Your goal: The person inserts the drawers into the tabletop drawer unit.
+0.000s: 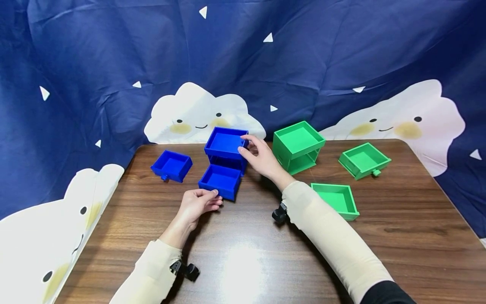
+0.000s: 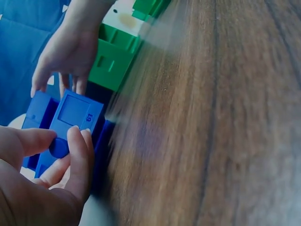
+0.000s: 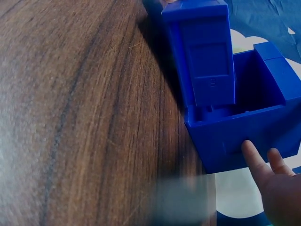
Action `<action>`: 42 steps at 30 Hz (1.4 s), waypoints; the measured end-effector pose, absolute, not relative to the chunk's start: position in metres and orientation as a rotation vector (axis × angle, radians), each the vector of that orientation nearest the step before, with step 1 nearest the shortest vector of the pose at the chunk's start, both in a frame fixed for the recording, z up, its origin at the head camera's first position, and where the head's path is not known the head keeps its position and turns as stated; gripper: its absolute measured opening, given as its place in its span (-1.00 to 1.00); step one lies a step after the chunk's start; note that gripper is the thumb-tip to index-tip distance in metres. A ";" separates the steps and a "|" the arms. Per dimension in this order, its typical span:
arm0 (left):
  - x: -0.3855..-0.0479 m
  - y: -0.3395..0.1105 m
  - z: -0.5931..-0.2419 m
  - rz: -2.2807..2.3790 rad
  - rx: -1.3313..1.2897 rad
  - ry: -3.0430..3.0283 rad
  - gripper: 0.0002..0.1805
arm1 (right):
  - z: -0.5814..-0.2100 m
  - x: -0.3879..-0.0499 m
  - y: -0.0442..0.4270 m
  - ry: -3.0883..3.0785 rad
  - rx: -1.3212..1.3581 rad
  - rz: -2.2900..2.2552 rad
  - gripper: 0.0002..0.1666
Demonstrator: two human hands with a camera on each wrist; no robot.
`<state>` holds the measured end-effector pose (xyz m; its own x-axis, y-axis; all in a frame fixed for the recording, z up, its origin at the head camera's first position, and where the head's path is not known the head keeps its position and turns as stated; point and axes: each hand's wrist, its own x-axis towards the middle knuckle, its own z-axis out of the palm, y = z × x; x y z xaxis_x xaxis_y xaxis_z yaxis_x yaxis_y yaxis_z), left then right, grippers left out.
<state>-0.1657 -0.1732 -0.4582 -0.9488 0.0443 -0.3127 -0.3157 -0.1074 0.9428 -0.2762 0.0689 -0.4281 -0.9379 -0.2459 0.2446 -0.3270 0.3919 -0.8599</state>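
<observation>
Blue cabinet [image 1: 224, 141] on the table [image 1: 228, 228], taken as clock centre, head view. Blue drawer [image 1: 219, 179] at 6 o'clock, far end at the lower opening; depth of entry, if any, not readable. Left hand [image 1: 195, 207]: thumb and fingers pinch its knob [image 2: 59, 148], presumably because the knob gives direct control of angle. Right hand [image 1: 260, 156]: fingers spread, touching the cabinet's top and 3 o'clock side, not wrapped round it; probably a brace against sliding. Second blue drawer [image 1: 169, 164] between 8 and 9. Green cabinet [image 1: 298, 139] at 3, far green drawer [image 1: 365, 159] beyond it, near green drawer [image 1: 336, 200] at 4; colours seem grouped for easy matching.
</observation>
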 end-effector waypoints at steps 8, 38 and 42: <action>-0.169 -0.169 -0.460 2.165 -0.310 1.892 -0.83 | -0.429 -0.276 0.069 -2.562 0.530 1.610 -0.42; -0.185 -0.165 -0.461 2.055 -0.334 1.957 -0.74 | -0.427 -0.274 0.069 -2.562 0.518 1.624 -0.44; -0.187 -0.165 -0.458 2.022 -0.351 1.976 -0.70 | -0.427 -0.275 0.070 -2.568 0.514 1.625 -0.44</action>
<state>-0.1870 -0.1648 -0.4580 -0.9278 0.0376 -0.3712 -0.3719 -0.0158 0.9281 -0.2746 0.0696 -0.4273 -0.9427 -0.2464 0.2251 -0.3089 0.3889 -0.8680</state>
